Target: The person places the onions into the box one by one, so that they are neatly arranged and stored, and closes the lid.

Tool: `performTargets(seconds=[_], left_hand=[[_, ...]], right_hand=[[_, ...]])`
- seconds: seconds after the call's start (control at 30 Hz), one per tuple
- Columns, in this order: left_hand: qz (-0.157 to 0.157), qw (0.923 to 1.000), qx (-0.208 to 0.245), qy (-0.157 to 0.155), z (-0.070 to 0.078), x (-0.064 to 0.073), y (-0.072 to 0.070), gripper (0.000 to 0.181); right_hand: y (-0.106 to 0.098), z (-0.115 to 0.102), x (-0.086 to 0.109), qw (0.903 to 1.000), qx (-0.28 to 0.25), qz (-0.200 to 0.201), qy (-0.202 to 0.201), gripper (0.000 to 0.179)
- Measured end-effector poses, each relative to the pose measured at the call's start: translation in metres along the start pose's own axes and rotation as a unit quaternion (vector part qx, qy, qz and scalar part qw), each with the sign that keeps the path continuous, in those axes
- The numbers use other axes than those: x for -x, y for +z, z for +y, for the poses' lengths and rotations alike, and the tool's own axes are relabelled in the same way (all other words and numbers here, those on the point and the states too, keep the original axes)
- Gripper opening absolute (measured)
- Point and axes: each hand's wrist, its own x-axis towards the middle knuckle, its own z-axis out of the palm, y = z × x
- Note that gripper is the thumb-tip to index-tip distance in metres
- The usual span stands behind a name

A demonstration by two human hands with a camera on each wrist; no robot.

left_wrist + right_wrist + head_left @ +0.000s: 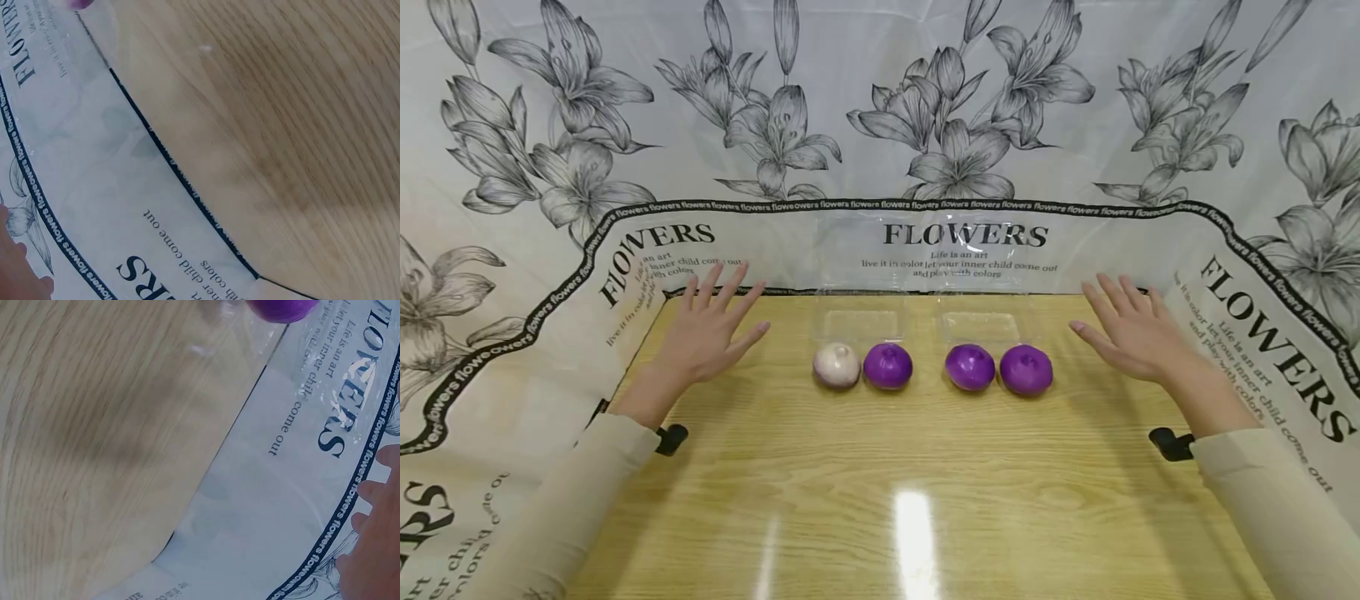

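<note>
My left hand [706,333] is held out at the left with fingers spread and nothing in it. At the right my right hand [1135,333] is spread the same way, also holding nothing. Between them sit a pale onion [837,367] with a purplish underside and a purple onion [888,367] beside it. Farther right are another purple onion [970,367] and the rightmost purple onion [1026,371], which lies nearest my right hand. Behind each pair stands a clear plastic box, the left box [860,325] and the right box [979,327], with see-through lids raised at the back.
The onions and boxes stand near the back edge of a wood-grain table [850,467]. A white cloth [790,250] printed with flowers and lettering rises behind the table and along both sides. Dark wrist mounts [672,439] show at both cuffs.
</note>
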Motion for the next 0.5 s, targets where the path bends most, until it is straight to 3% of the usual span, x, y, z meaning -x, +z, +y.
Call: performTargets(seconds=[0.2,0.5], left_hand=[[0.007,0.9996,0.028,-0.001,0.006,0.002,0.004,0.073],[0.069,0.9957,0.061,0.011,0.015,0.002,0.007,0.068]], right_hand=[[0.001,-0.012,0.002,0.9996,-0.019,0.013,-0.018,0.077],[0.003,-0.026,-0.002,0.9941,-0.091,0.039,-0.044,0.076]])
